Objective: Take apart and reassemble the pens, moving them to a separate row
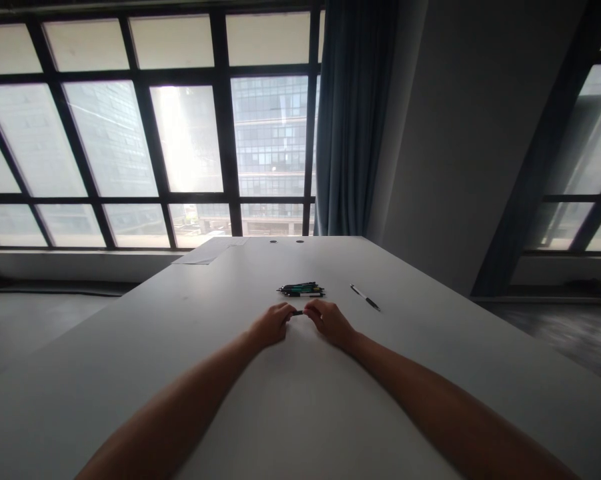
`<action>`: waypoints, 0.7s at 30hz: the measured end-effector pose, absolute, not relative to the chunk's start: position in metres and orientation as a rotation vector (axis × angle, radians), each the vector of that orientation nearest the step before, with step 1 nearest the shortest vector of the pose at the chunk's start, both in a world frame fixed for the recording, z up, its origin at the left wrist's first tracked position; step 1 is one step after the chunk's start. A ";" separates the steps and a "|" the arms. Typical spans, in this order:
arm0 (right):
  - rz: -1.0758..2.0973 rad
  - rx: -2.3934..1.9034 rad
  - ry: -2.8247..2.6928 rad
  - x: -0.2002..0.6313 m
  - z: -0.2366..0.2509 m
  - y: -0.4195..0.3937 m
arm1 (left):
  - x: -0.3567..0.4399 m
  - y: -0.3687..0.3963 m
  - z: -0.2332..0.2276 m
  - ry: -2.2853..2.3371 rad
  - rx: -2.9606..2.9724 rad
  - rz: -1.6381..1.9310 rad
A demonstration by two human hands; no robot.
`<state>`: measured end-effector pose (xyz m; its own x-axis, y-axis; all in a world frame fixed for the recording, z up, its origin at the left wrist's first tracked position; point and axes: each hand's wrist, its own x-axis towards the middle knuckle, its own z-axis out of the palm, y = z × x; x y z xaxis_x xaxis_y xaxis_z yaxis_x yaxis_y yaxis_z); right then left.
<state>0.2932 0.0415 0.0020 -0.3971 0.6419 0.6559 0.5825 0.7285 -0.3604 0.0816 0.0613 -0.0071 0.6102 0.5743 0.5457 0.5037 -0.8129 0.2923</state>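
Between my two hands, low over the white table, is a dark pen. The fingers of my left hand are closed on its left end. My right hand pinches its right end, and only the short middle part shows. Just beyond the hands lies a pile of several pens, dark and green with some white parts. To the right of the pile, a single white and black pen rests at a slant, apart from both hands.
The long white table stretches ahead toward the windows. White paper sheets lie at its far left edge. Two dark round holes sit near the far end. A blue curtain and a grey wall stand beyond on the right.
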 end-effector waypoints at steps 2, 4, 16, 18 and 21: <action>0.125 -0.894 -2.100 0.293 0.002 0.041 | 0.082 0.060 -0.006 0.935 2.701 0.994; 0.128 -0.894 -2.105 0.294 0.002 0.041 | 0.083 0.058 -0.004 0.953 2.692 0.997; -0.110 -1.027 -2.191 0.294 0.003 0.040 | 0.085 0.058 -0.005 0.928 2.723 0.977; -0.119 -1.025 -2.217 0.294 0.002 0.041 | 0.085 0.058 -0.004 0.926 2.724 0.984; -0.112 -1.022 -2.224 0.295 0.001 0.042 | 0.085 0.057 -0.004 0.918 2.744 0.975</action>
